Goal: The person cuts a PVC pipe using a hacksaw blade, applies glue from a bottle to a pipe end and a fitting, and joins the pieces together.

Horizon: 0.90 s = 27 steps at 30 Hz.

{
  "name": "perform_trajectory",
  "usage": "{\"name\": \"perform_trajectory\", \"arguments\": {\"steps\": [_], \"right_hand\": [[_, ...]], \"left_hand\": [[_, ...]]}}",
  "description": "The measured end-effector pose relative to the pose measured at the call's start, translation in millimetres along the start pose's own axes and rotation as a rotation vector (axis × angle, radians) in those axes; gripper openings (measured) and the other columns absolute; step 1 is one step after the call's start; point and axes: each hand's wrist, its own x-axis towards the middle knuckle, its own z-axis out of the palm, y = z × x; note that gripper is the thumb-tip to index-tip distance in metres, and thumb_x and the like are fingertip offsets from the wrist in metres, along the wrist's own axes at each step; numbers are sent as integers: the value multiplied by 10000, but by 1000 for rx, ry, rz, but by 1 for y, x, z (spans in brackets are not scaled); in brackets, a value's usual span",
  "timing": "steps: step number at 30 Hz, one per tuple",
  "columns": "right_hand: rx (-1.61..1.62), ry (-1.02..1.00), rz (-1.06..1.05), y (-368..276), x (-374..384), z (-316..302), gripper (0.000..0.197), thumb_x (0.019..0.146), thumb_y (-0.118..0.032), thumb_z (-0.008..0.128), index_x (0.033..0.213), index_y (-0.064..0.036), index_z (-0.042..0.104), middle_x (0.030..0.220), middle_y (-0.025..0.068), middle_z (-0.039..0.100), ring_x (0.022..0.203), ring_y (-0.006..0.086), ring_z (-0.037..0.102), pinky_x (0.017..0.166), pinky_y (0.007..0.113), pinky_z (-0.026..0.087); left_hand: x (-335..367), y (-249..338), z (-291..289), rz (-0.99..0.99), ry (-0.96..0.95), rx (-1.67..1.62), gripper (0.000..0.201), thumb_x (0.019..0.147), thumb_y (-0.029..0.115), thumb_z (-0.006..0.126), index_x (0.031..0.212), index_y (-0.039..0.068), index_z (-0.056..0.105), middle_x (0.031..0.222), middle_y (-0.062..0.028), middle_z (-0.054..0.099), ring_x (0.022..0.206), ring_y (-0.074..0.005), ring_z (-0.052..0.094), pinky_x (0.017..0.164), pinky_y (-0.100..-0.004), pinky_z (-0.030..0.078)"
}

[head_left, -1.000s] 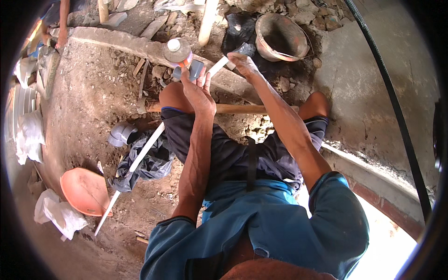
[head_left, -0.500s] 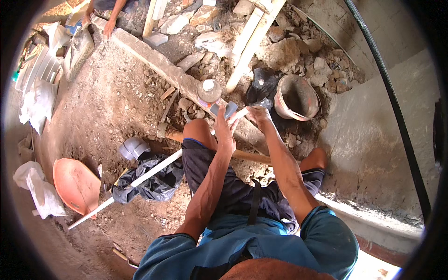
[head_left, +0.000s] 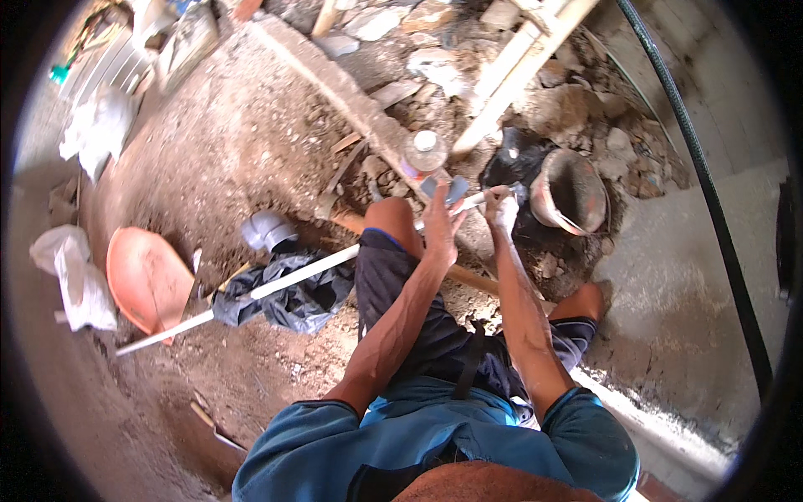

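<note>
A long white pipe (head_left: 309, 269) slants from the ground at lower left up across my left knee. Near its upper end my left hand (head_left: 438, 227) is closed around it, and a folded grey piece (head_left: 456, 189) sticks out at those fingers; I cannot tell what it is. My right hand (head_left: 502, 206), whitish with dust, grips the pipe at its tip. Just beyond the hands a bottle with a white cap (head_left: 425, 142) stands by the concrete beam (head_left: 335, 88). The pipe's lower part passes over a crumpled black plastic bag (head_left: 305, 297).
Right of my hands stands a dirty bucket (head_left: 570, 191), with black plastic (head_left: 512, 159) beside it. Wooden poles (head_left: 523, 71) lean over rubble. An orange basin (head_left: 149, 280), grey pipe elbow (head_left: 268, 229) and white bags (head_left: 79, 280) lie left. A black cable (head_left: 694, 159) hangs at right.
The view has shifted, so the scene sits farther right and the other person's hands have left the picture. Both of my hands stay on the pipe; the grey piece has turned slightly.
</note>
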Motion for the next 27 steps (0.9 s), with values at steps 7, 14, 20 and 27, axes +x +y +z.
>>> {"name": "perform_trajectory", "arguments": {"steps": [7, 14, 20, 27], "right_hand": [[302, -290, 494, 37, 19, -5, 304, 838, -141, 708, 1105, 5, 702, 956, 97, 737, 863, 212, 693, 811, 331, 554], [799, -444, 818, 29, 10, -24, 373, 827, -103, 796, 1168, -3, 684, 1024, 29, 708, 978, 175, 655, 874, 314, 514], [167, -311, -99, 75, 0, -34, 415, 887, -189, 730, 1290, -136, 646, 1302, 54, 644, 1198, 131, 592, 1030, 385, 485], [-156, 62, 55, -52, -23, -25, 155, 913, -183, 654, 1024, -96, 719, 976, 184, 721, 859, 430, 700, 789, 478, 555]], "left_hand": [[-10, 2, 15, 19, 13, -21, 722, 919, 560, 679, 1359, 7, 528, 1248, -90, 596, 1203, -258, 582, 1049, -422, 452], [-7, -5, 7, -15, -10, 10, 762, 910, 584, 686, 1390, 19, 511, 1301, -86, 588, 1238, -266, 565, 1047, -419, 449], [-6, -10, 28, -76, -87, -10, 761, 941, 577, 643, 1459, 56, 445, 1361, -87, 543, 1249, -255, 568, 1068, -392, 456], [1, -9, 0, -77, -57, 42, 746, 958, 569, 621, 1471, 68, 415, 1332, -134, 568, 1231, -255, 588, 1054, -384, 476]]}}
